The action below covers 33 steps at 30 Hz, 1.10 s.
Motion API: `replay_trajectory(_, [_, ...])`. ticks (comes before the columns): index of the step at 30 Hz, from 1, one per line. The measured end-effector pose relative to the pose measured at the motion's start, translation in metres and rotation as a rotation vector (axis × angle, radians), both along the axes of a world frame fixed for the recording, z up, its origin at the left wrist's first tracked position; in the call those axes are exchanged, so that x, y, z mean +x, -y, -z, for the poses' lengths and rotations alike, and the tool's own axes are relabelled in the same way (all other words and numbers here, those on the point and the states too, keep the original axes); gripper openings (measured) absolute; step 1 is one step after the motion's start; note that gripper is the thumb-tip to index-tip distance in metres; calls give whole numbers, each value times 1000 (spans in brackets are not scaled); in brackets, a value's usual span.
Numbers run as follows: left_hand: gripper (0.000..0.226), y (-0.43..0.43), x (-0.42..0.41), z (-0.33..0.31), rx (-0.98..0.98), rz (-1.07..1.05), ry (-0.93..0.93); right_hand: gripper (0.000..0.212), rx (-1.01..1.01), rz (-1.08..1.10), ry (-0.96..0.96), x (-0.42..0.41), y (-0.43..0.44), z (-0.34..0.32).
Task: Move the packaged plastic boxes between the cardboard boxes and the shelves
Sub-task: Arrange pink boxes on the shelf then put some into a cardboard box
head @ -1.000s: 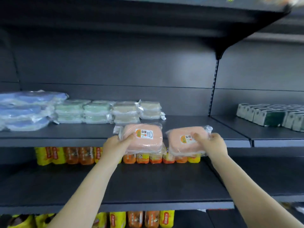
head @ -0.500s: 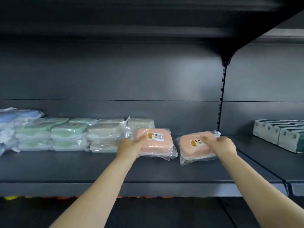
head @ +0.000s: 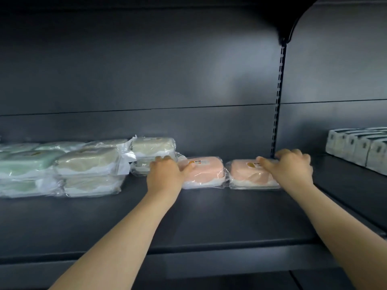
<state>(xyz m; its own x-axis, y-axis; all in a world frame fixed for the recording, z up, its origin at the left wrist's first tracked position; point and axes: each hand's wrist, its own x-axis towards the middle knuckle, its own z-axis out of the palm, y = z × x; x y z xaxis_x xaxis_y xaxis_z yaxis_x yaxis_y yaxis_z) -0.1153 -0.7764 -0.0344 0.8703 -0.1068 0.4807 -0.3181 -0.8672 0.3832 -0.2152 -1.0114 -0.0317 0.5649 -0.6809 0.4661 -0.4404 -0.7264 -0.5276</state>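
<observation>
Shelf (head: 209,216) carries pale wrapped stacks (head: 90,170), then two pink boxes lying touching. Left hand (head: 165,174) grips the left pink box (head: 206,171) by its left end, thumb on top; right hand (head: 291,169) curls blurred fingers (head: 293,153) over the right pink box (head: 247,174)

Dark grey metal shelf (head: 209,222) spans the bay, front lip level. The back panel (head: 146,70) is matching grey sheet with one horizontal seam and a soft pale glare right of centre. A slotted upright (head: 279,101) divides two bays. A curved bracket (head: 286,36) tops it under the upper shelf (head: 146,4). Lighting is dim overall.
</observation>
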Motion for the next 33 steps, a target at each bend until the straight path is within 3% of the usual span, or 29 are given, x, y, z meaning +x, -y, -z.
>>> replay_trajectory(4, [61,0,-2,-3,133,144,198,55,18,-167,-28,-5,2,-5])
replay_trajectory(9, [49,18,6,-3,144,340,25,50,99,-247,-102,-6,15,-3])
replay_trajectory(15, [34,43,32,1,28,349,-29,46,137,-245,-59,10,31,-1])
replay_trajectory(33, [38,61,104,6,-10,300,-9,50,145,-260,-80,108,46,6])
